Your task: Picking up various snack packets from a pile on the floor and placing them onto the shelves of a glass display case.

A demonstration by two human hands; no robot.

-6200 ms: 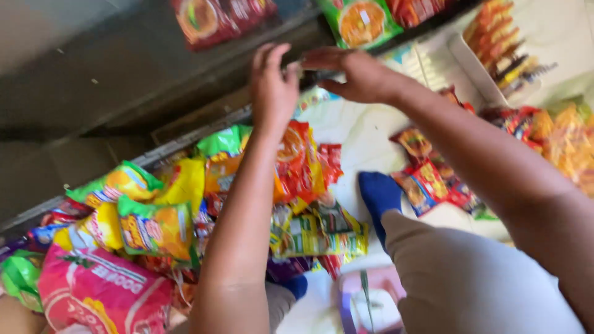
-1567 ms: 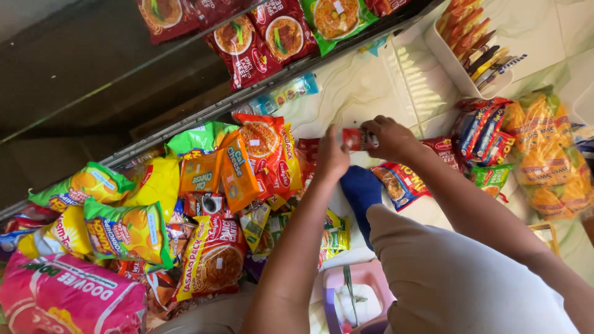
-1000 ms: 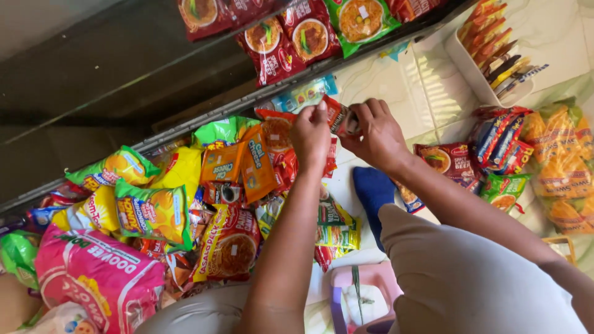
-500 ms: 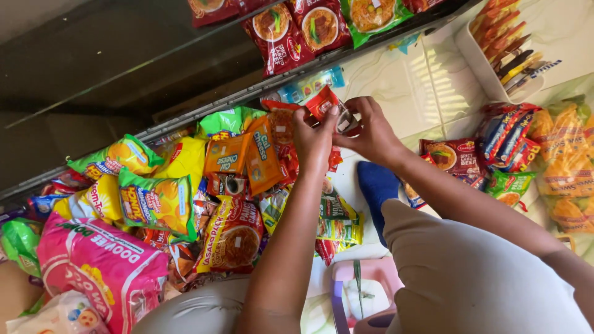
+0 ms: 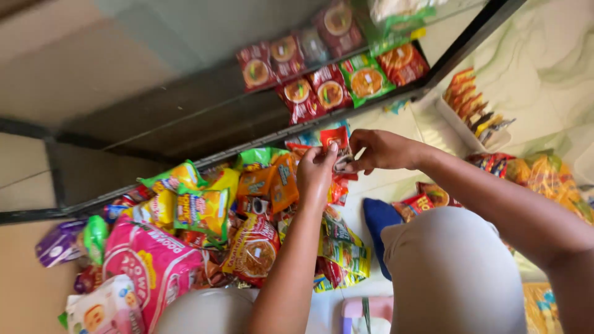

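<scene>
Both hands pinch one small red snack packet (image 5: 337, 148) above the heap: left hand (image 5: 317, 174) below, right hand (image 5: 378, 150) beside. Better to steady it, fingertips at its edges, before moving it.

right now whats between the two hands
In the head view, a small red packet is pinched between the left hand and right hand, nothing else.

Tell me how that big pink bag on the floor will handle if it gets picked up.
The big pink bag looks like soft plastic film, creased and bulging, so it would probably sag and flex rather than stay stiff. Its glossy surface may be slippery. It lies flat among smaller snack packets, so it seems unlikely to roll.
</scene>
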